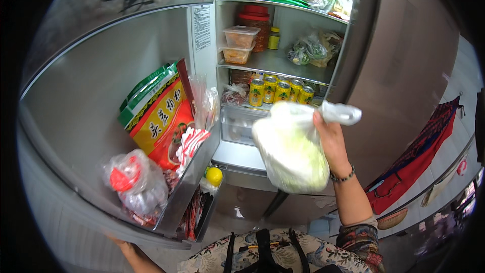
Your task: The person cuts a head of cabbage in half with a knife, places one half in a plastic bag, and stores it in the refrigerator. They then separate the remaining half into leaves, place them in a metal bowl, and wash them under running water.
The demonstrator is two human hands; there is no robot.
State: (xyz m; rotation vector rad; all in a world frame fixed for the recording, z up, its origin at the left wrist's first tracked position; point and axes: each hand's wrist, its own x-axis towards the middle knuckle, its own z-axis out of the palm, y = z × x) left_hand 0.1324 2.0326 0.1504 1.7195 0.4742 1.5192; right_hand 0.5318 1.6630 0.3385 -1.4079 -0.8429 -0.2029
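Note:
My right hand [329, 140] grips the gathered neck of a thin clear plastic bag [341, 113]. Inside hangs a pale green and white vegetable, probably a Chinese cabbage [293, 155], slightly blurred. The bag is in front of the open refrigerator's lower shelves, hiding part of a clear drawer [237, 125]. At the lower left my left hand [120, 242] is at the outer edge of the open refrigerator door [94, 68]; its fingers are largely hidden, so its hold cannot be made out.
Yellow drink cans [256, 93] stand on the low shelf. Above are stacked plastic food containers [238, 47], a red-lidded jar [261, 26] and bagged greens [308, 49]. Door bins hold a large printed pouch [163, 121], a knotted plastic bag [144, 185] and a yellow round item [214, 176].

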